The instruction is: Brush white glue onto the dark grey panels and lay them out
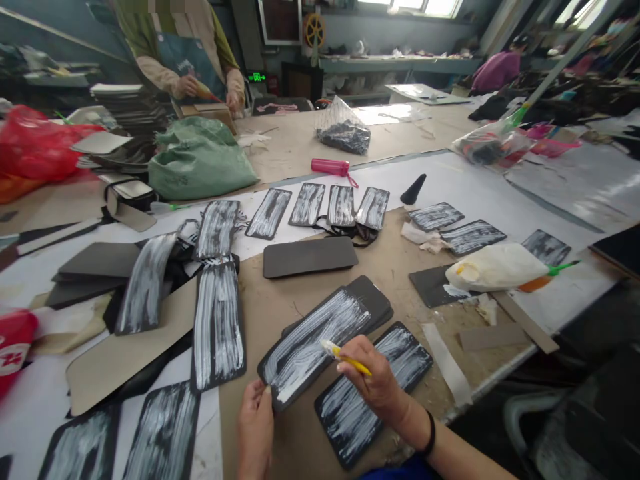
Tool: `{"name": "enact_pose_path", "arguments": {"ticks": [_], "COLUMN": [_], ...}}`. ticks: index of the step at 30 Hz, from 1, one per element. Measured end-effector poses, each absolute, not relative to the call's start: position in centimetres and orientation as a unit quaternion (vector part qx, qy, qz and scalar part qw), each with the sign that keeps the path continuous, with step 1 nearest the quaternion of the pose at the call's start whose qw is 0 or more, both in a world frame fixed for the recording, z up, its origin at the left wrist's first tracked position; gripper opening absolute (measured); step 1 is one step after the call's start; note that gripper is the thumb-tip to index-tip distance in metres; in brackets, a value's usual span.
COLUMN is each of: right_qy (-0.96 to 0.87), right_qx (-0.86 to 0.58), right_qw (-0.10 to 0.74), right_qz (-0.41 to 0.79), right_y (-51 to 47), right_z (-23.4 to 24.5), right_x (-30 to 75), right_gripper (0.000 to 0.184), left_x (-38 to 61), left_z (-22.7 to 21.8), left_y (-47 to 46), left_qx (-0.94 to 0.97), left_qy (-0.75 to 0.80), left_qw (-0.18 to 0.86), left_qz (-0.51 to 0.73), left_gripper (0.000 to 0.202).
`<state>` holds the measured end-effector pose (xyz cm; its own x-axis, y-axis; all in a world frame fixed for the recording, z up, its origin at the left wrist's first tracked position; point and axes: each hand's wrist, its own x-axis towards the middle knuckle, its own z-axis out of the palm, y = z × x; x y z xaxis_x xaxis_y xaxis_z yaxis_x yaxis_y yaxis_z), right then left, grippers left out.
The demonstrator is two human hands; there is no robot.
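Far left, a green sack (200, 160) lies on the table (280, 307); nearer, a coated strip (219, 327) lies flat, streaked white; lower centre, the left hand (255, 427) pinches the near corner of a black panel (313, 347) between thumb and fingers; the panel rests on the table, brushed with white paste; the right hand (377, 383) is closed around a yellow brush (345, 358), its bristles touching the panel; far right, a white pouch (495, 267) lies well apart.

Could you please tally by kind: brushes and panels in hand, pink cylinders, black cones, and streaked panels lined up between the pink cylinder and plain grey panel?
Brush, right hand: 1
Held panel, left hand: 1
Pink cylinder: 1
Black cone: 1
Lined-up panels: 4
Total: 8
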<state>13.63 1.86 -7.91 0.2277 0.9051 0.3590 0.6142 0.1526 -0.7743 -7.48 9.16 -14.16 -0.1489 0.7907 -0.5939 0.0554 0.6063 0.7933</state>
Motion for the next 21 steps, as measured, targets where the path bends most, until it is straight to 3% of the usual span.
{"name": "enact_pose_path", "arguments": {"ticks": [7,16,21], "right_qy": [-0.435,-0.327,-0.284], "right_qx": [-0.65,-0.681,-0.69], "right_qw": [0.576,0.593,0.599], "right_qz": [0.237,0.278,0.29], "right_y": [1.8,1.8,2.4], "right_z": [-5.6,-5.6,-5.1], "right_x": [13.1,13.5,12.9], "right_gripper": [0.028,0.038,0.04], "left_x": [-7.9,-10.0,-7.7], "left_z": [-13.0,-13.0,-13.1], "left_y": [8.7,11.7,15.7], "left_qx": [0.25,0.212,0.173], "left_qy": [0.664,0.656,0.641], "left_qw": [0.577,0.529,0.531], "left_qz": [0.405,0.495,0.527], "left_gripper": [0.043,0.042,0.027]}}
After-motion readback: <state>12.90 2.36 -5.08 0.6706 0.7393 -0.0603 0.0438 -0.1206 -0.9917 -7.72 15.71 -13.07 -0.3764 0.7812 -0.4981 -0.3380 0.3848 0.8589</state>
